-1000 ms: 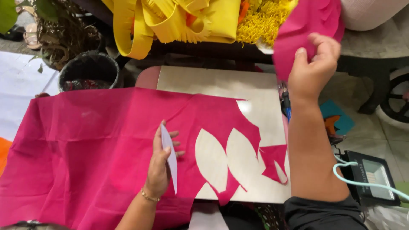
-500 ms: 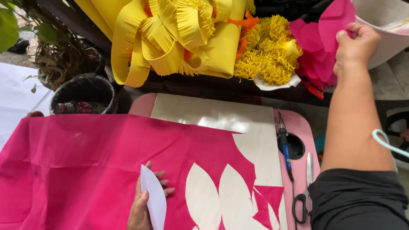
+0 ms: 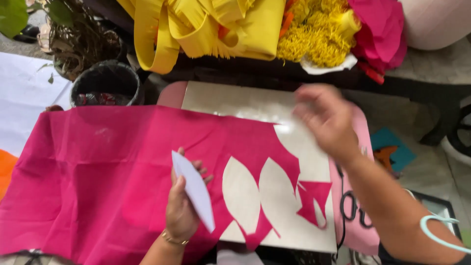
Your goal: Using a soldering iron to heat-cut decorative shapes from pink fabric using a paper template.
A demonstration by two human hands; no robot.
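Left hand, nearest the camera, thumb and fingers closed on a white leaf-shaped paper template, held tilted just above the pink fabric sheet. Gold bracelet at that wrist.

The fabric is spread over the left and middle of a pale cutting board; two leaf-shaped holes are cut from its right part, board showing through, and a ragged pink remnant lies beside them.

Right hand hangs blurred over the board's upper right corner, palm down, fingers loosely spread, holding nothing. A mint bangle rides that forearm. Black scissors rest on a pink mat under the forearm, just right of the board.

Farther back, left: a dark round pot. Along the far edge: yellow folded fabric strips, a yellow fringed flower pile, and crumpled pink pieces.
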